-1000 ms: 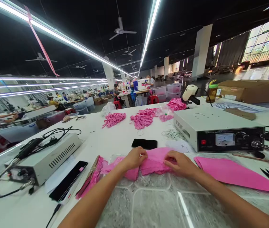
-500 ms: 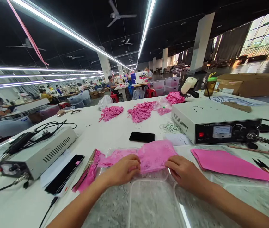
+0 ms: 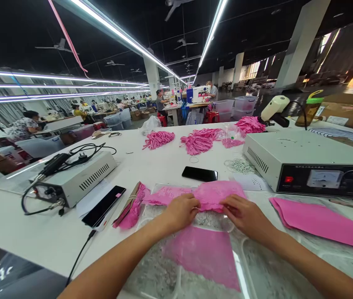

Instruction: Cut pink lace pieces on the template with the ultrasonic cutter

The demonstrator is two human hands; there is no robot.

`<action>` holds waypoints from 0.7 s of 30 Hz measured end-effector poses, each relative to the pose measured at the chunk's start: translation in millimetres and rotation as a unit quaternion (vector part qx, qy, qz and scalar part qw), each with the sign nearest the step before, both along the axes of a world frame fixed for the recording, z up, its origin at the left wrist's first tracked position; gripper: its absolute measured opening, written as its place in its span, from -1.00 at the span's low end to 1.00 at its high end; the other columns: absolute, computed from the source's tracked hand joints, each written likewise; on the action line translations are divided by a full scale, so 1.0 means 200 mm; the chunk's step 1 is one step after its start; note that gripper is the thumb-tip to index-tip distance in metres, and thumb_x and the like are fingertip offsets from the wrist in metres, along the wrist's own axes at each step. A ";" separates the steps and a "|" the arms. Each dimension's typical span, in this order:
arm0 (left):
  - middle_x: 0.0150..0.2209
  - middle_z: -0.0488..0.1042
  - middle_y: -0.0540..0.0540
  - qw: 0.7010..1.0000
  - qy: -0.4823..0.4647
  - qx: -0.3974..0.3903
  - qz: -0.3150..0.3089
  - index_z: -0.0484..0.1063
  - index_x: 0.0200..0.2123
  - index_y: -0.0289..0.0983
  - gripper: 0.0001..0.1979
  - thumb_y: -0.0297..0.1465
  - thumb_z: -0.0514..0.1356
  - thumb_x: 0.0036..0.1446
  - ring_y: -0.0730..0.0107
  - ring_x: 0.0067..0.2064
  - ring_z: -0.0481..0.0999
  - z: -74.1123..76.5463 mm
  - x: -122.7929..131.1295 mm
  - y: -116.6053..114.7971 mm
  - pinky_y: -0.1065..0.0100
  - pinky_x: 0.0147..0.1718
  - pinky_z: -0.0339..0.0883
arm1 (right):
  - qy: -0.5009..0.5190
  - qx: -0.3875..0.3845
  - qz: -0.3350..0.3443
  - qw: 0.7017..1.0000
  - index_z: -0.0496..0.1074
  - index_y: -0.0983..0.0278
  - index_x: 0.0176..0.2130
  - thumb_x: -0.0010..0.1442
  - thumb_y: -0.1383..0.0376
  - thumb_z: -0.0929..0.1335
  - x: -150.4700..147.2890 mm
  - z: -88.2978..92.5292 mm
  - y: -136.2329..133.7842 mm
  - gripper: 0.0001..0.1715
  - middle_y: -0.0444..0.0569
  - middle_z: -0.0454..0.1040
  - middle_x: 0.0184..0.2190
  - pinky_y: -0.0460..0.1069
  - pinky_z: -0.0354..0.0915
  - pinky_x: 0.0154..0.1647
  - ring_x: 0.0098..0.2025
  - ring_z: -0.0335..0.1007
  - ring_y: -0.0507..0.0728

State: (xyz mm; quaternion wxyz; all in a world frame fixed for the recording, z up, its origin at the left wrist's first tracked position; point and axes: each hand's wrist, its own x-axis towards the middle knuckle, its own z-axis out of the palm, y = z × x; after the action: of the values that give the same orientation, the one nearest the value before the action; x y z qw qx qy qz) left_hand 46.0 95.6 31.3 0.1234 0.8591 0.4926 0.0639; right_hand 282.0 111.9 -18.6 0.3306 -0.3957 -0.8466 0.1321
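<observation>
Pink lace fabric (image 3: 218,192) is spread at the far part of a clear plastic tray (image 3: 156,249). My left hand (image 3: 184,211) pinches the near edge of the lace between thumb and fingers. A short way to the right, my right hand (image 3: 243,214) pinches the same edge. Below the hands lies a sheer pink panel (image 3: 205,251), slightly blurred; whether it joins the lace I cannot tell. The lace runs left to a pink bundle (image 3: 134,211) banded to a brown card.
A grey control box (image 3: 307,153) stands at right, near folded pink fabric (image 3: 322,220). At left are another box (image 3: 86,178) and a tablet-like black device (image 3: 104,205). A black phone (image 3: 199,173), green rubber bands (image 3: 240,165) and pink strip bundles (image 3: 159,139) lie beyond. Co-workers sit farther off.
The camera view has shifted, so the table's things appear farther right. The lace's near edge is drawn up between my hands, and a sheer pink panel now shows below them.
</observation>
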 end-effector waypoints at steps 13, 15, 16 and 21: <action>0.00 0.42 -0.16 0.999 0.021 -0.027 -0.018 0.37 0.03 -0.30 -0.70 -0.29 0.16 0.31 0.25 -0.06 0.49 -0.10 0.06 0.25 0.13 -0.10 0.44 | -0.041 -0.065 -0.019 0.997 0.49 0.20 -0.32 0.17 0.31 0.23 -0.04 0.01 0.13 -0.76 -0.03 0.52 -0.33 0.02 0.30 -0.31 -0.31 0.44 0.15; 0.00 0.42 -0.16 0.999 0.010 -0.030 -0.027 0.37 0.03 -0.31 -0.70 -0.29 0.17 0.30 0.25 -0.06 0.49 -0.11 0.05 0.25 0.13 -0.09 0.44 | -0.044 -0.068 -0.014 0.997 0.48 0.21 -0.34 0.17 0.32 0.23 -0.04 0.02 0.13 -0.76 -0.04 0.51 -0.35 0.02 0.28 -0.31 -0.32 0.43 0.14; 0.01 0.42 -0.16 0.999 0.004 -0.031 -0.029 0.37 0.03 -0.31 -0.70 -0.29 0.17 0.30 0.25 -0.06 0.49 -0.11 0.04 0.25 0.12 -0.09 0.44 | -0.044 -0.068 -0.013 0.997 0.47 0.22 -0.36 0.17 0.32 0.22 -0.04 0.02 0.13 -0.76 -0.04 0.50 -0.36 0.03 0.28 -0.31 -0.32 0.42 0.15; 0.02 0.41 -0.17 0.998 -0.035 -0.039 -0.026 0.36 0.05 -0.30 -0.69 -0.29 0.16 0.31 0.25 -0.05 0.48 -0.12 0.02 0.27 0.12 -0.09 0.43 | -0.036 -0.076 -0.015 0.996 0.45 0.23 -0.36 0.18 0.33 0.20 -0.03 0.00 0.14 -0.75 -0.04 0.49 -0.36 0.03 0.25 -0.32 -0.34 0.40 0.14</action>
State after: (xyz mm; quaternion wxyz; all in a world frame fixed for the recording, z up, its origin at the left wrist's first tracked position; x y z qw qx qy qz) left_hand 50.8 149.9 6.8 0.1754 0.8634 0.4676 0.0720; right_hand 276.3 139.9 -17.9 0.2714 -0.4365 -0.8394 0.1767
